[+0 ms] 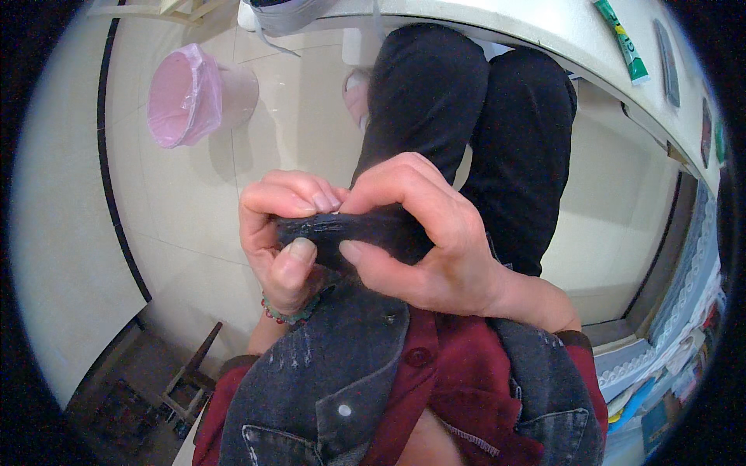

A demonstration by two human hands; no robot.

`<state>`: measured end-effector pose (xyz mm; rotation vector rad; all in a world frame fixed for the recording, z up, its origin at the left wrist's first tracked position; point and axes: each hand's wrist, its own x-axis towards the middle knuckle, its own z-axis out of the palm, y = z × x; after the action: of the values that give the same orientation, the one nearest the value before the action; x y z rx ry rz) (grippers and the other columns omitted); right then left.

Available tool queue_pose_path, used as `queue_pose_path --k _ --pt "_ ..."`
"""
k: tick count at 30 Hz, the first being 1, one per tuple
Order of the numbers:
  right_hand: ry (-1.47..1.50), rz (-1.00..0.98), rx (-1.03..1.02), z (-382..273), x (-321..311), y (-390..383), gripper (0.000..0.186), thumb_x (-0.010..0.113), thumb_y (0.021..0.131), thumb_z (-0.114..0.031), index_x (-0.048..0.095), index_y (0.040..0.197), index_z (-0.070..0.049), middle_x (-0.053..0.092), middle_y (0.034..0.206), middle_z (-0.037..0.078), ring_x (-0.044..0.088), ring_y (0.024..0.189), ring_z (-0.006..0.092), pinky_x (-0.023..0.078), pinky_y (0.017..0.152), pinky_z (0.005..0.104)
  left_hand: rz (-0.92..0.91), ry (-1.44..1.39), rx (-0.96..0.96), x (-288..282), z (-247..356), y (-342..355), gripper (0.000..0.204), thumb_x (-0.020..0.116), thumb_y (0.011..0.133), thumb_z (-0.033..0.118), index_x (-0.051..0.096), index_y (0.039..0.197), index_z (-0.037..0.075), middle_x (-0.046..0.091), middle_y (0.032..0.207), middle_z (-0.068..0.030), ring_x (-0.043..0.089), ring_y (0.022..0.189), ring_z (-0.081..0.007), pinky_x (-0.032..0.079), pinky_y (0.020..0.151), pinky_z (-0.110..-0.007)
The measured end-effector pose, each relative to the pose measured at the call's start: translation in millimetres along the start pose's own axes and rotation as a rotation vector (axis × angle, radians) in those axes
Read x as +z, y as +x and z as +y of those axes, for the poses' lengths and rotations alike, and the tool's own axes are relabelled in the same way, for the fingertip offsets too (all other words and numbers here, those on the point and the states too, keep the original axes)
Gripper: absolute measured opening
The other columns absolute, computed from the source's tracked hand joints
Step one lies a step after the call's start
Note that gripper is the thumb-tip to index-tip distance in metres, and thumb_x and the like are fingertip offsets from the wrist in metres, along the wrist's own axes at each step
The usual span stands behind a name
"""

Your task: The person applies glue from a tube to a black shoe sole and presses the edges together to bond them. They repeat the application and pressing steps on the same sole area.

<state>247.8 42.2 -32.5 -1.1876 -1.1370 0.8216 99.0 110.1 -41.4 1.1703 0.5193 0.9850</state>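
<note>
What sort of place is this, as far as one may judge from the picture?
Probably a room in a home, though I cannot be certain: a bag-lined pink bin stands on a tiled floor, and a green tube lies on a white table.

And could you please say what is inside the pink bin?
A thin pink plastic liner sits in the pink bin and folds over its rim. The liner hides the bin's inner walls, and whether it holds anything cannot be made out.
</note>
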Motion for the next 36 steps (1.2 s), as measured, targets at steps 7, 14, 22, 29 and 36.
queue_pose_path --k 7,14,22,29,36 --pt "0.019 0.016 -0.021 4.2 2.8 3.3 0.025 0.073 0.069 -0.008 0.056 0.087 -0.004 0.057 0.082 0.010 0.056 0.080 0.0289 0.043 0.073 0.0366 0.001 -0.039 -0.009 -1.9 -1.2 0.6 0.029 0.065 0.077 0.016 0.048 0.097 0.004 0.054 0.095 -0.0146 0.054 0.089 -0.0222 0.050 0.088 -0.041" --pt "-0.011 -0.052 -0.029 4.3 -2.4 4.4 0.030 0.073 0.066 0.002 0.060 0.092 -0.002 0.061 0.089 0.010 0.060 0.083 0.0233 0.048 0.075 0.0307 0.012 -0.081 -0.014 -2.1 -1.3 -1.2 0.029 0.065 0.078 0.016 0.048 0.098 0.004 0.055 0.095 -0.0148 0.055 0.089 -0.0224 0.050 0.088 -0.042" --pt "0.021 -0.071 0.028 4.3 0.6 3.7 0.031 0.073 0.068 0.000 0.057 0.095 -0.001 0.058 0.090 0.008 0.058 0.084 0.0201 0.046 0.075 0.0284 0.036 -0.088 -0.044 -5.6 -1.0 -2.9 0.028 0.063 0.077 0.016 0.047 0.097 0.004 0.055 0.095 -0.0153 0.056 0.087 -0.0229 0.051 0.086 -0.041" --pt "0.036 -0.091 0.077 4.9 -4.7 -0.2 0.033 0.073 0.069 -0.001 0.056 0.097 -0.001 0.057 0.093 0.008 0.058 0.085 0.0187 0.046 0.075 0.0277 -0.006 -0.114 -0.041 -7.6 -3.1 -2.7 0.028 0.061 0.078 0.013 0.046 0.099 0.004 0.055 0.095 -0.0154 0.056 0.088 -0.0235 0.051 0.086 -0.043" --pt "0.027 -0.062 0.035 9.9 -4.2 -0.3 0.029 0.073 0.068 -0.001 0.059 0.094 -0.002 0.059 0.089 0.008 0.058 0.083 0.0205 0.046 0.074 0.0286 -0.002 -0.141 -0.036 -8.3 -5.4 -2.3 0.026 0.063 0.080 0.012 0.047 0.100 0.005 0.055 0.095 -0.0143 0.056 0.088 -0.0223 0.051 0.088 -0.044"
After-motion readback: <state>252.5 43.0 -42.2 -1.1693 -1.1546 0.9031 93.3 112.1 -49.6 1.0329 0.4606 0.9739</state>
